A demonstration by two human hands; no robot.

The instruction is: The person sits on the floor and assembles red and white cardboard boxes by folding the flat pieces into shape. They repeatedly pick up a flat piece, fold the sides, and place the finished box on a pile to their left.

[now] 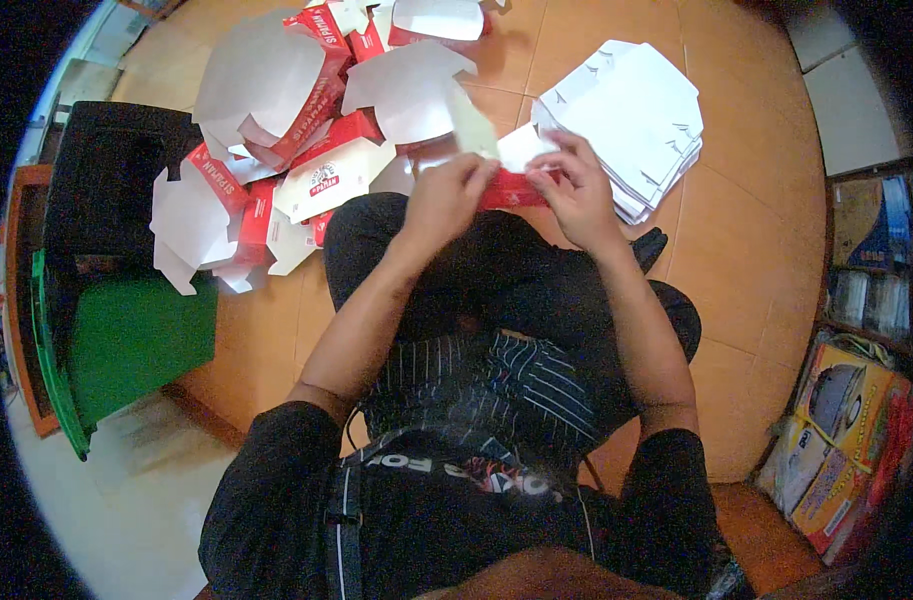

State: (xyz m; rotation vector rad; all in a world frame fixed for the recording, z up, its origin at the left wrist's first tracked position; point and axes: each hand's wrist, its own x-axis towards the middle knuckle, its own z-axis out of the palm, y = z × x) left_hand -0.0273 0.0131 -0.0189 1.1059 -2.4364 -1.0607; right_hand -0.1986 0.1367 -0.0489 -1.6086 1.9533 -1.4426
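Note:
In front of my crossed legs, both hands hold a partly folded cardboard food box (513, 188) with a red wall and white flaps raised. My left hand (444, 203) pinches its left corner. At the right corner, the fingers of my right hand (579, 195) are bent around a white flap. Close by on the right lies a stack of flat white box blanks (621, 120), its edges uneven. Red and white boxes (268, 85) with open lids are heaped at the far left, some tipped on their sides. One cream-lidded box (334, 180) rests near my left knee.
On the left stand a black plastic piece (126, 175) and a green panel (146, 325). A yellow and red package (826, 440) sits along the right edge, below shelved items (866, 230). Orange tiles (741, 200) cover the floor.

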